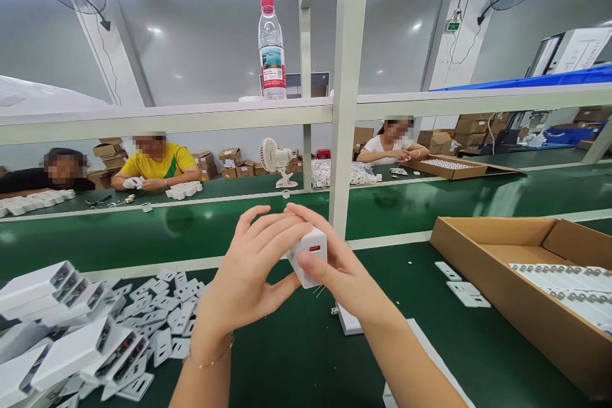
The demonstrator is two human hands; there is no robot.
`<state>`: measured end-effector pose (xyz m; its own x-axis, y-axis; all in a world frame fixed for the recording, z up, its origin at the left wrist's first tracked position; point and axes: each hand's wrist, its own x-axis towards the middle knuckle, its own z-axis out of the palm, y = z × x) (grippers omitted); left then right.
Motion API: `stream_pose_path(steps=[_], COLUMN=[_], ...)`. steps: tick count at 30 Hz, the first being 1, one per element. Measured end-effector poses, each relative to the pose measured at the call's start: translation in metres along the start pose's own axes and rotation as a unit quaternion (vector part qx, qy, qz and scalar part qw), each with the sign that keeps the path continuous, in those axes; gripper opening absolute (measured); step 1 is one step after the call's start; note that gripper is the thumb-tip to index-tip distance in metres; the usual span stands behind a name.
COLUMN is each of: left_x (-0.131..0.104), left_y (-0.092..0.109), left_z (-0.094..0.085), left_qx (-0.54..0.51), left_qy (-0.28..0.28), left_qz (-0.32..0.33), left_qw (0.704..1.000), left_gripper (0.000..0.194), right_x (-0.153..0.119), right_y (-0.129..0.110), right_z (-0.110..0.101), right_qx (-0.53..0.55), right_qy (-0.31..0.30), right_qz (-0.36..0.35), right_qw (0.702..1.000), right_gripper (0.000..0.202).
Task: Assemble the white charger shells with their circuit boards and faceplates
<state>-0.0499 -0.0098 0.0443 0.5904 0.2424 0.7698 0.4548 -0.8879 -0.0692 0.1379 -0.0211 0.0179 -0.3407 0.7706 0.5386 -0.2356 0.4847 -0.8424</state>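
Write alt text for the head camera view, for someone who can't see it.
A left hand and a right hand hold a small white block with a red slot above a green table. Loose white cases and flat plates lie at left, an open cardboard box of white parts at right. Beyond, three people are at a far bench.

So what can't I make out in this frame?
All in the head view:
- Rear of the white plastic block with a red slot: hidden by the left hand and right hand.
- Far right part of the brown cardboard tray: cut off by the right edge.
- Lower pieces in the pile of flat white plates: covered by others.
- Small print on the clear red-capped bottle: too small.
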Motion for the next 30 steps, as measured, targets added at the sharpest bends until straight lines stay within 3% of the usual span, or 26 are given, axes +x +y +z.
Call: stream_pose_path(steps=[7, 14, 19, 30], left_x=[0.002, 0.002, 0.002, 0.003], left_y=[0.003, -0.003, -0.005, -0.009], left_z=[0.008, 0.013, 0.019, 0.024], left_qx=[0.039, -0.019, -0.046, -0.085], left_qy=[0.002, 0.018, 0.017, 0.025], left_qz=[0.014, 0.012, 0.005, 0.006], left_qw=[0.999, 1.0, 0.999, 0.996], left_gripper=[0.042, 0.042, 0.048, 0.047], right_x=[0.011, 0.005, 0.005, 0.002], right_y=[0.01, 0.005, 0.003, -0.004], right_z=[-0.005, -0.006, -0.006, -0.008], right_qx=[0.053, 0.06, 0.047, 0.025], right_qy=[0.03, 0.017, 0.064, 0.062], right_qz=[-0.041, -0.035, -0.049, -0.012], right_qw=[0.997, 0.997, 0.996, 0.998], right_gripper=[0.045, 0.034, 0.025, 0.051])
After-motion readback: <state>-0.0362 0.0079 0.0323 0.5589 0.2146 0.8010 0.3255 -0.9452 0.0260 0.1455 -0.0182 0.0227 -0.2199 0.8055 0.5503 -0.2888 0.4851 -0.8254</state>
